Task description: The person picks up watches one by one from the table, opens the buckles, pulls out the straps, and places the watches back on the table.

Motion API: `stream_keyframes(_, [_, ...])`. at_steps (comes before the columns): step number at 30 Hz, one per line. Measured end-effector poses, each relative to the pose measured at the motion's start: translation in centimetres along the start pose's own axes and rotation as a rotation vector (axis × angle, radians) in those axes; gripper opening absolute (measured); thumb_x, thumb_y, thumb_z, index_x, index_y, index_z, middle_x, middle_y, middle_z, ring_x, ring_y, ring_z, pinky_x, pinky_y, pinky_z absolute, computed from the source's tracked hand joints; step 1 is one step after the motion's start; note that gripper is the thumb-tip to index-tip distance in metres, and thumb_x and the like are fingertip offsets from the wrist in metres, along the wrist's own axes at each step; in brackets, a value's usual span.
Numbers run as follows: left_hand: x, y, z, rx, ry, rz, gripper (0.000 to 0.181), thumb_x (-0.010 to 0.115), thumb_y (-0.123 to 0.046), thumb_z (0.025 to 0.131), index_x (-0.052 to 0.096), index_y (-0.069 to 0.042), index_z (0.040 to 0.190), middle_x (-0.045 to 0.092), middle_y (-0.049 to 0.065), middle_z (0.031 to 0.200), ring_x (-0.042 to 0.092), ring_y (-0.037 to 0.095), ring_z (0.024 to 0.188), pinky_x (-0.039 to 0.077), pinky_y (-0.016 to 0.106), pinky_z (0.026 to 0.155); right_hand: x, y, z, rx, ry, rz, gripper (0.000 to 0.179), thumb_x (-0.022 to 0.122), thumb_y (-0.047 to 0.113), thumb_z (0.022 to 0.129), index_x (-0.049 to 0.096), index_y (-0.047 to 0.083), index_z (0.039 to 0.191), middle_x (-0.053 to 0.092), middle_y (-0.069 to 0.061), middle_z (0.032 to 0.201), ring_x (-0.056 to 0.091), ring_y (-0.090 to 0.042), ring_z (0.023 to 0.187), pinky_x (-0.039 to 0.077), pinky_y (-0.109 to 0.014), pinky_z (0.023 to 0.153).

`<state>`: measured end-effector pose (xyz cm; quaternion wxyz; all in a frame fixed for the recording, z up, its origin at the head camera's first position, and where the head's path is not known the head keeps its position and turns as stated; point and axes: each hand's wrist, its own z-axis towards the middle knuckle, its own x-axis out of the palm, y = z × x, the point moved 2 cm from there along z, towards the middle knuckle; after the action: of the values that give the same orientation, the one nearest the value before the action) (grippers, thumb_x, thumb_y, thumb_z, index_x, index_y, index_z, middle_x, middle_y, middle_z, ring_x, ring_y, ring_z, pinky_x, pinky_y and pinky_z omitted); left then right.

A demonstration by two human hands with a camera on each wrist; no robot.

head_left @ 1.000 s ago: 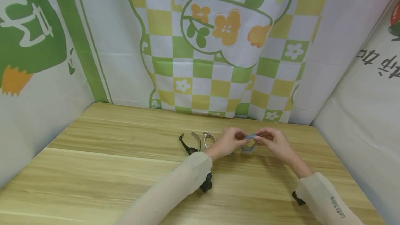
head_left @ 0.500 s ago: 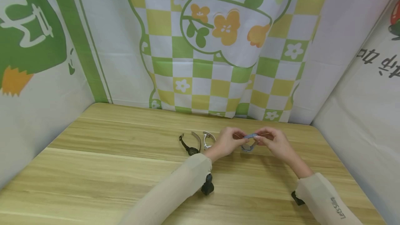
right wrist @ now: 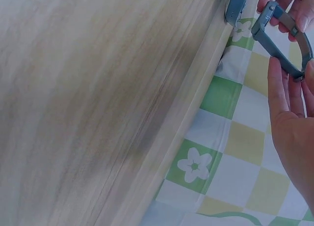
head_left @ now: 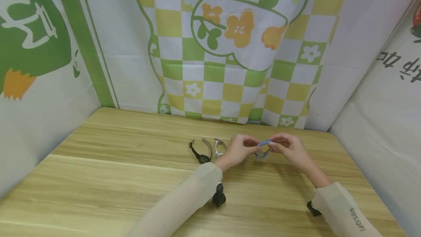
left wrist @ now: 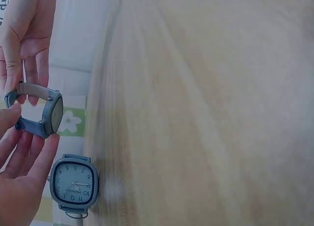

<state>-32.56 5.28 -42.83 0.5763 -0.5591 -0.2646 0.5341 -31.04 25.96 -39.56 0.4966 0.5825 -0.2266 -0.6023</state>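
Note:
A blue wristwatch [head_left: 262, 155] is held up off the table between my two hands, its strap bent into a loop. My left hand [head_left: 237, 150] pinches one side of the strap between thumb and fingers. On the opposite side, my right hand [head_left: 291, 151] pinches the strap near its end. In the left wrist view the held watch [left wrist: 55, 114] shows its dial edge-on. Near the left hand, a second blue watch with a square dial [left wrist: 74, 183] stands on the table. The left hand mostly hides it from the head view.
Left of my left hand, a white watch [head_left: 219, 143] and a black watch [head_left: 204, 159] rest on the wooden table [head_left: 115, 178]. A checkered curtain [head_left: 230, 65] hangs behind the table's far edge. Small black devices [head_left: 218, 196] sit under the sleeves.
My left forearm has shifted slightly, so more of the black watch's dial shows. Both hands still hold the blue watch in almost the same spot, its loop a little turned.

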Motion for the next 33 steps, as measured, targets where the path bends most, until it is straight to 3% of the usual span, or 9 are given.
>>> stream_keyframes(11, [-0.09,-0.18,-0.14,-0.006,-0.021,-0.003,0.019,0.078,-0.011,0.097,0.079,0.000,0.113,0.079,0.013,0.110,0.076,0.024,0.101,0.058,0.022,0.081,-0.12,-0.04,-0.17,-0.022,-0.001,0.059,0.021,0.060,-0.006,0.104,0.062,-0.020,0.120,0.066,-0.034,0.118,0.071,0.001,0.095,0.062,-0.025,0.086])
stream_keyframes(19, [-0.14,-0.05,-0.32,-0.016,-0.029,0.012,0.021,0.080,-0.012,0.096,0.079,0.000,0.114,0.080,0.012,0.109,0.075,0.022,0.099,0.058,0.021,0.081,-0.20,0.01,-0.29,-0.007,-0.009,0.062,0.021,0.061,-0.005,0.104,0.062,-0.020,0.120,0.066,-0.033,0.117,0.074,-0.007,0.098,0.062,-0.026,0.086])
stream_keyframes(33, [0.06,-0.39,0.17,-0.004,-0.024,0.011,0.023,0.079,-0.013,0.097,0.078,-0.001,0.117,0.079,0.011,0.111,0.075,0.019,0.099,0.059,0.025,0.084,-0.11,-0.03,-0.46,0.005,-0.004,0.069,0.023,0.064,-0.005,0.103,0.062,-0.019,0.120,0.066,-0.032,0.119,0.073,-0.006,0.100,0.062,-0.026,0.088])
